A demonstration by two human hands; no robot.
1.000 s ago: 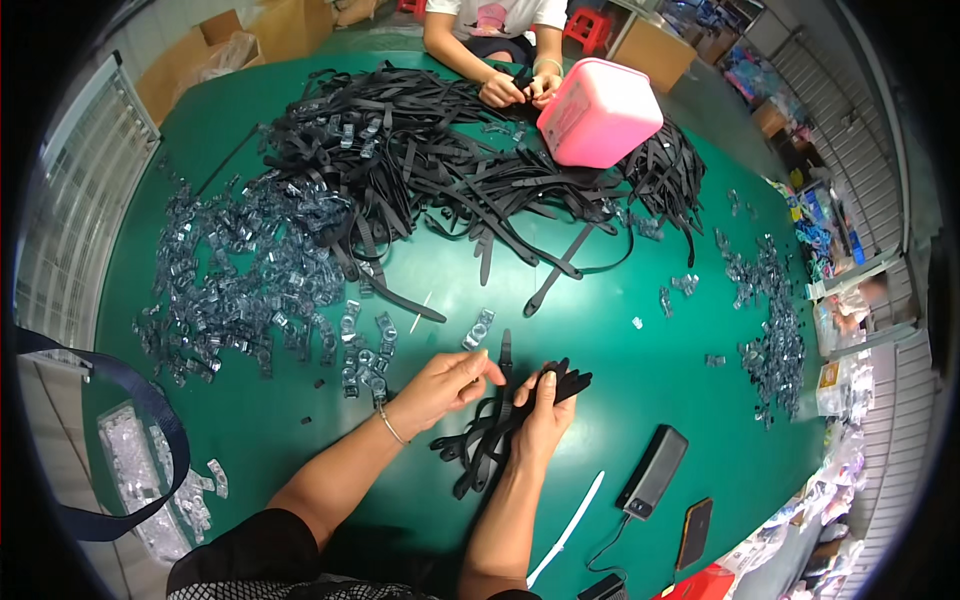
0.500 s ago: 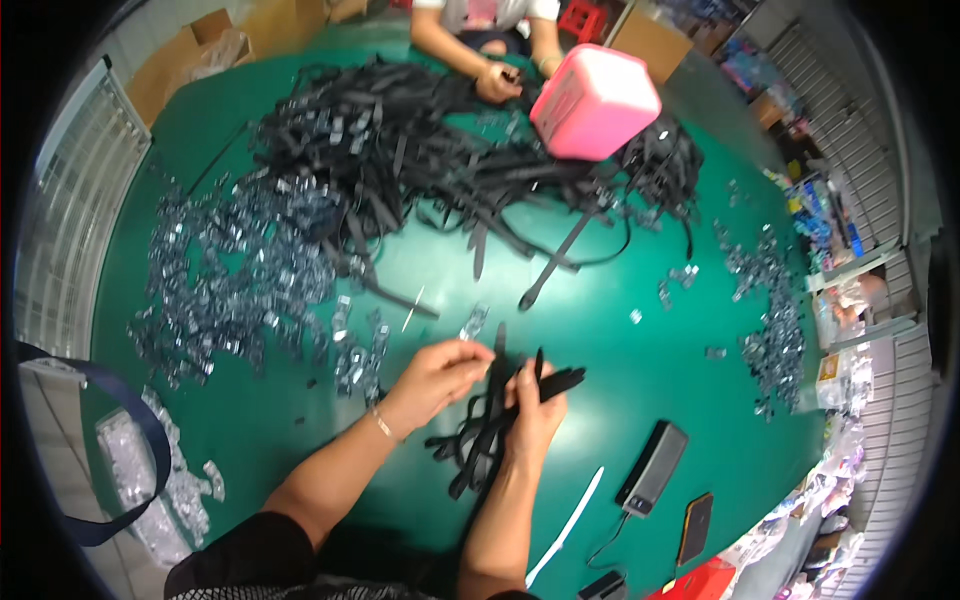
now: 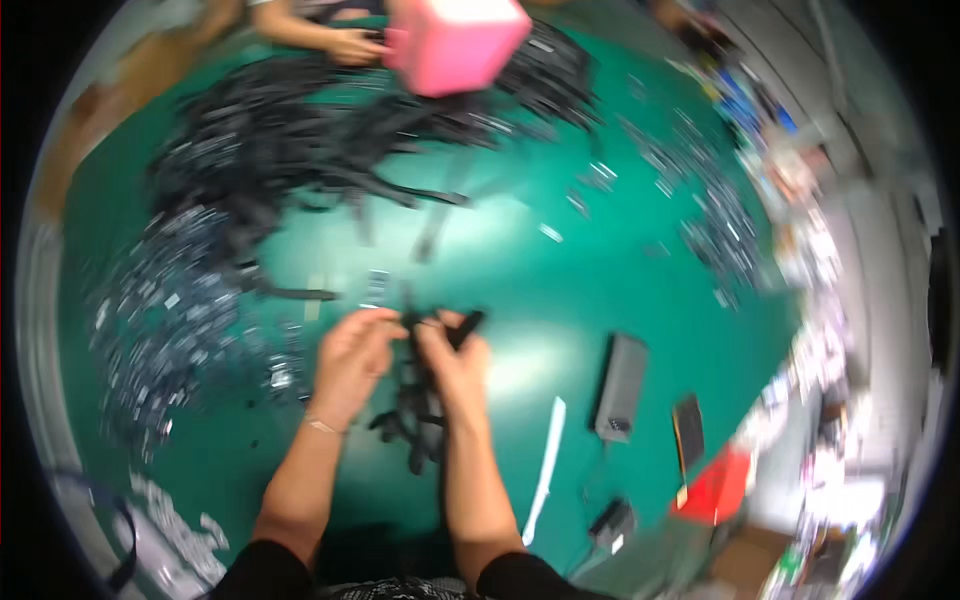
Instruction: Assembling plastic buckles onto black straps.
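Blur smeared much of the view. The right hand [image 3: 460, 365] was closed around a bunch of black straps [image 3: 422, 430], in front of the person over the green table [image 3: 540, 330]; its fingers hid the bunch's middle, while loose ends hung below. The left hand [image 3: 348, 358] had its fingertips drawn together just beside the bunch, and whether they pinched anything could not be told. A clear strip [image 3: 376, 288] lay just beyond them.

The upper edge cut off the pink bin [image 3: 450, 55] and most of a co-worker, whose hand [image 3: 352, 47] showed just beside it; the bin's contents were out of sight. It stood by a heap of black straps [image 3: 230, 130], too blurred to separate. A brown box-like shape [image 3: 748, 562] at lower right was equally indistinct inside.
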